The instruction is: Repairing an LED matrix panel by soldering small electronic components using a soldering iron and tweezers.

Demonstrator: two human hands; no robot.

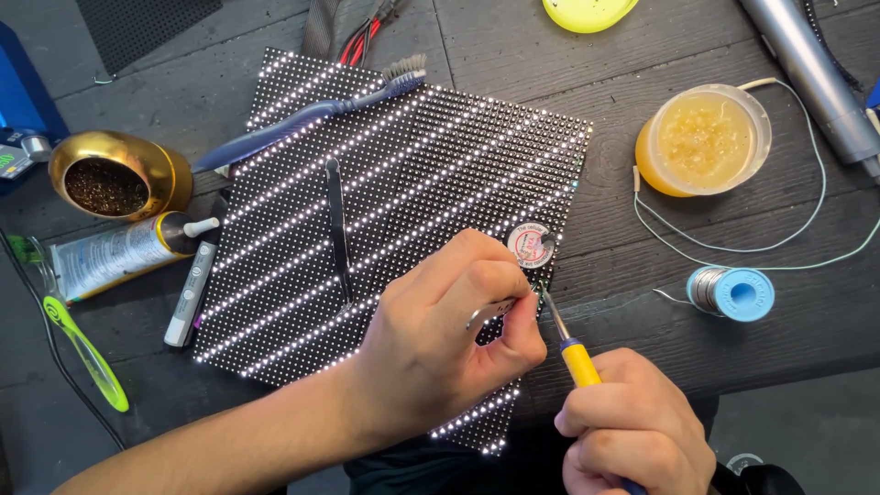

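Left hand: fingers curled shut around a pair of slim metal tweezers, the tips meeting near the right edge of a square black LED matrix panel lit with diagonal white stripes. Right hand: fingers wrapped tight about the yellow-and-blue grip of a soldering iron, its thin metal tip angled up and left to end just beside the tweezer tips. The panel lies flat on a dark grey wooden worktop, slightly rotated. Resting on the panel: 1 blue-handled toothbrush with worn bristles across the upper left corner; 1 narrow dark metal blade tool lying lengthwise near the middle; 1 small round red-and-white sticker disc near the right edge, just above the tweezers. Left of the panel: 1 gold-coloured bowl holding dark coiled tip-cleaning wool; 1 white squeeze tube with a yellow collar; 1 grey-and-white marker pen touching the panel's left edge; 1 bright green plastic handle. Right of the panel: 1 open round tub of amber flux paste; 1 light-blue spool of solder wire, its loose strand looping around the tub; 1 grey cylindrical metal nozzle at the upper right. A yellow-green lid sits at the top edge.
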